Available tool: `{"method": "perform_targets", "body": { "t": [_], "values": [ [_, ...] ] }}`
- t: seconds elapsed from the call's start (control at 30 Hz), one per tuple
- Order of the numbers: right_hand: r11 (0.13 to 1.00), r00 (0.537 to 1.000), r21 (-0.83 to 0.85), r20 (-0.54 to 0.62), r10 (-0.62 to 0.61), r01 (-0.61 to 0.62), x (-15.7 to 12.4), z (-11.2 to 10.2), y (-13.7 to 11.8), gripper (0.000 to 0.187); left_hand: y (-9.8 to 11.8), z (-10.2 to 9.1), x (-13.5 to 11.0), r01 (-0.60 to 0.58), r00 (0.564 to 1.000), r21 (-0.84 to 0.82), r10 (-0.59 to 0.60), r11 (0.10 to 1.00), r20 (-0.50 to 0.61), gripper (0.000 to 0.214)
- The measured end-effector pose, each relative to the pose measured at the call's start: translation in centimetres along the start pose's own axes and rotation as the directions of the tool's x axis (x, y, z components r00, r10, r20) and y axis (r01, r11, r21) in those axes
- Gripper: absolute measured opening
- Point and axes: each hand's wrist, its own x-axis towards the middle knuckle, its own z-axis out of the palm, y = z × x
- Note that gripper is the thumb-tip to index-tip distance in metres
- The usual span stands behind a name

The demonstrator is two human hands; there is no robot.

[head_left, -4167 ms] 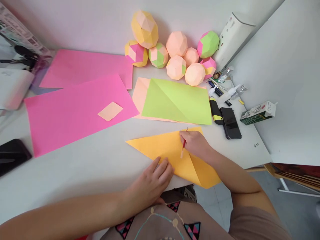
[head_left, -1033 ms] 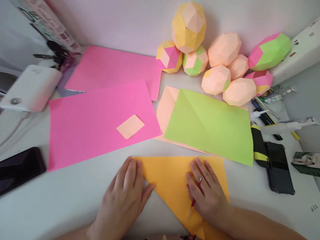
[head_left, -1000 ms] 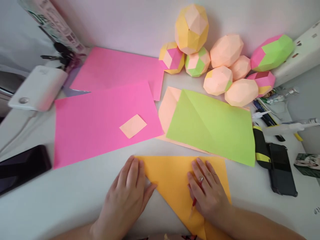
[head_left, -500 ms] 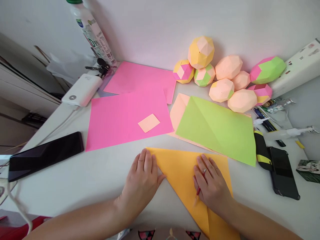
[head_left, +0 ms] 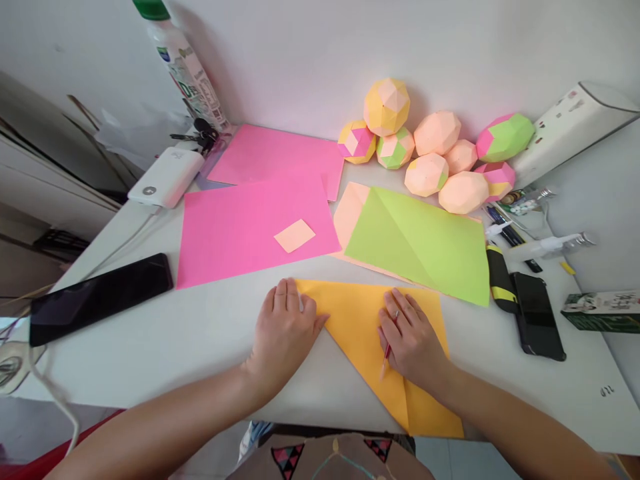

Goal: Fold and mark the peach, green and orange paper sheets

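Observation:
A sheet of orange paper (head_left: pixel 350 327), folded on a slant, lies on the table and reaches its front edge. My left hand (head_left: pixel 287 320) is open and presses on the paper's upper left corner, its thumb stretched along the slanted edge and the index finger bent. On the paper's upper right part rests my right hand (head_left: pixel 413 333), with a ring on one finger. A thin red pen-like tool (head_left: pixel 387 357) with a pale tip is tucked under its fingers, the tip pointing down and left.
Pink sheets (head_left: pixel 240 233) with a small peach piece (head_left: pixel 295 236) lie behind, beside a green sheet (head_left: pixel 425 240) over peach paper. Faceted paper balls (head_left: pixel 387 108) sit along the wall. Phones (head_left: pixel 103 297), a power bank (head_left: pixel 167 177), a bottle (head_left: pixel 195 80) and glue bottles (head_left: pixel 543 248) stand around.
The view has shifted, showing more of the table's front edge and the floor. My left index finger has bent; the right hand stays on the paper with the red tool.

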Motion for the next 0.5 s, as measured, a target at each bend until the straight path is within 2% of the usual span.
{"method": "perform_targets", "body": {
  "t": [0.13, 0.37, 0.5],
  "values": [
    [0.999, 1.000, 0.027, 0.014, 0.025, -0.025, -0.1, 0.1, -0.1, 0.022, 0.6, 0.1, 0.2, -0.009, 1.000, -0.061, 0.010, 0.998, 0.014, 0.046],
    [1.000, 0.999, -0.020, 0.029, 0.014, -0.013, 0.0, -0.1, -0.2, 0.023, 1.7, 0.5, -0.4, -0.011, 0.995, -0.028, 0.014, 1.000, 0.095, 0.071],
    [1.000, 1.000, -0.026, 0.026, 0.015, -0.014, -0.1, 0.0, -0.2, 0.023, 2.1, 0.6, -0.9, 0.029, 0.992, -0.052, -0.022, 0.998, 0.121, 0.081]
  ]
}}
